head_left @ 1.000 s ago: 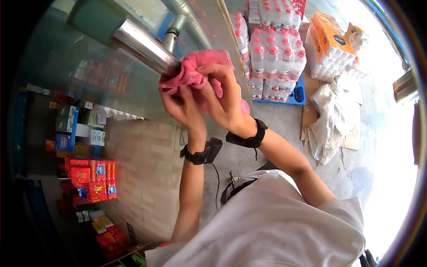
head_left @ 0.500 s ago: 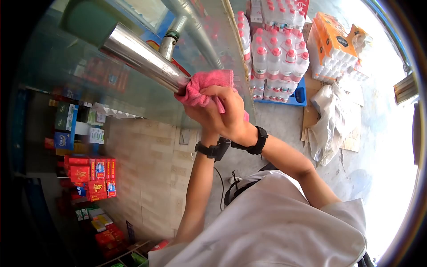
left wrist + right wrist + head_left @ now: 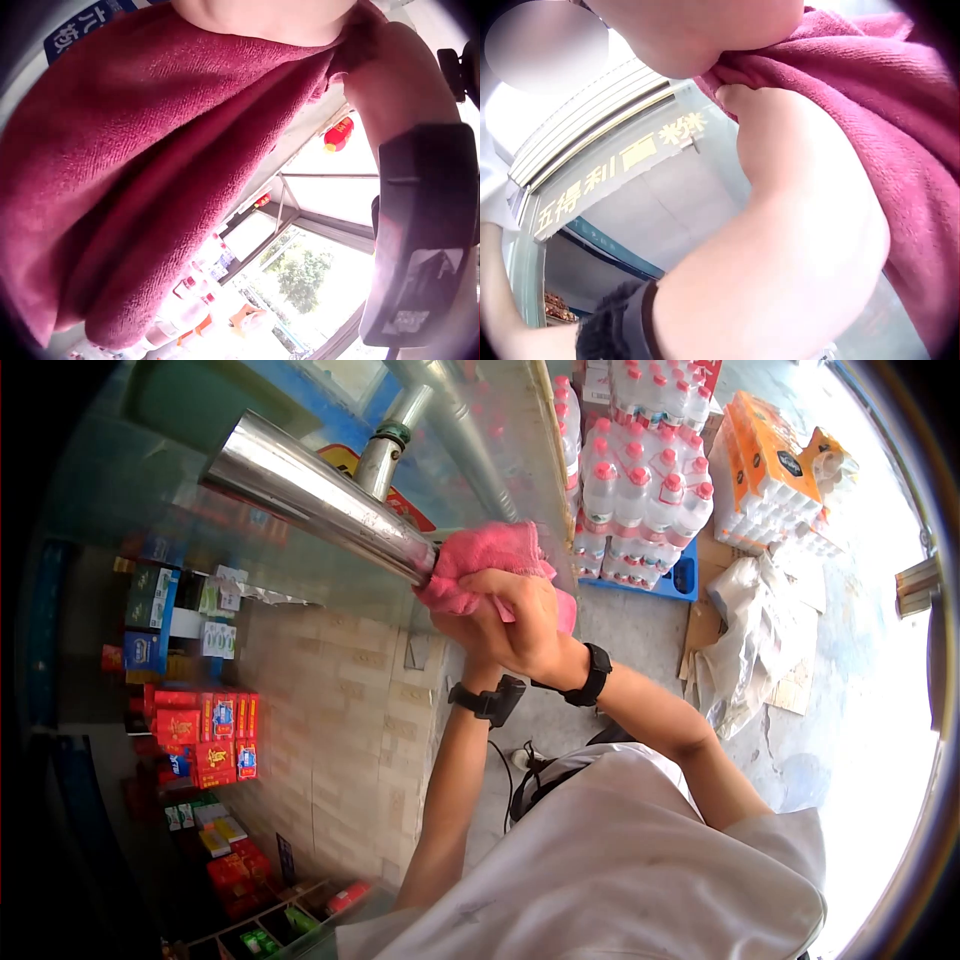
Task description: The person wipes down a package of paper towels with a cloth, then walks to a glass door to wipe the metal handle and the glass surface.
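Note:
A pink towel (image 3: 492, 548) is bunched around the lower right end of a shiny metal tube (image 3: 320, 498) in the head view. My right hand (image 3: 532, 618) grips the towel from the near side, its fingers curled into the folds. Close against it, my left hand (image 3: 468, 636) holds the towel from below, and its fingers are largely hidden behind the right hand and the towel. In the left wrist view a long fold of the towel (image 3: 142, 150) hangs down beside the hand. The right wrist view shows the towel (image 3: 900, 112) pulled tight at the thumb.
A thinner pipe (image 3: 385, 455) joins the tube from above. Glass lies beneath it, over shelves with red boxes (image 3: 210, 740). To the right, shrink-wrapped bottles (image 3: 645, 485) stand on a blue pallet (image 3: 684, 575), near an orange pack (image 3: 770, 455) and plastic sheeting (image 3: 745, 630).
The towel and both hands have shifted right and down in the head view, and more bare tube shows. My hands, apart at the fingers before, have closed together around the towel.

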`<action>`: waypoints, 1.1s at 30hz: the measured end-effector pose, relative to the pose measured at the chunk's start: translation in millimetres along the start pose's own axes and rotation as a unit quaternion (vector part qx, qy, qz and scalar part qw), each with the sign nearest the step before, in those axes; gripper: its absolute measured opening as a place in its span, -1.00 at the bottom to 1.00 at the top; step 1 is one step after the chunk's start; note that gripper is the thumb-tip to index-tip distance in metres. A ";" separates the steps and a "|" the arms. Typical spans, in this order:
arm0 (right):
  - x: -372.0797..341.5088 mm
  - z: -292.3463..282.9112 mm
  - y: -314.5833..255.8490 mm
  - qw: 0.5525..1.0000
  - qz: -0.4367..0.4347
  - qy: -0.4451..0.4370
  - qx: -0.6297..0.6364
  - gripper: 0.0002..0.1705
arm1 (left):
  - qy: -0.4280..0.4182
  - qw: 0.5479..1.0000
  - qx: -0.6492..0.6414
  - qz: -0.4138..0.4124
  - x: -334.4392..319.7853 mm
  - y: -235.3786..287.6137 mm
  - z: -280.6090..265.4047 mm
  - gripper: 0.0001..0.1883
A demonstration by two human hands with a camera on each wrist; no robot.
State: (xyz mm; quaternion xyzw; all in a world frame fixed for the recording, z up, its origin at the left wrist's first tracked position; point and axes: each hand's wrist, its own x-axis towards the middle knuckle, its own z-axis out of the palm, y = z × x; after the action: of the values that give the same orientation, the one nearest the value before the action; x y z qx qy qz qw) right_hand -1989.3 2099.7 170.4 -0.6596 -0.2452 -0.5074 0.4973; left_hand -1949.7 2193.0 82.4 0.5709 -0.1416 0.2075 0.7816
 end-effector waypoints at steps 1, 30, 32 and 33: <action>-3.4 1.3 1.2 1.000 0.002 -0.001 0.003 -0.62 | 0.003 1.000 0.003 0.000 -0.6 -3.7 -0.4 -0.51; -6.9 -7.5 -5.6 0.996 0.060 0.001 0.063 -0.70 | 0.030 0.993 0.050 0.102 14.0 17.2 10.6 -0.57; 10.9 -10.3 -8.7 0.996 0.060 0.004 0.065 -0.70 | 0.012 0.999 0.019 0.041 14.1 12.9 7.4 -0.59; 24.3 -11.2 -13.7 0.994 0.080 -0.010 0.076 -0.70 | 0.044 0.965 0.230 0.121 16.0 27.4 22.0 -0.59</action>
State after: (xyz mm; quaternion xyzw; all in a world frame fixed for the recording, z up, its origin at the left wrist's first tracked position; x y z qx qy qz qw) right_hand -1996.5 2090.4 198.1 -0.6426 -0.2347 -0.4396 0.5821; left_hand -1948.8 2181.8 119.4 0.7038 -0.1236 0.3530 0.6040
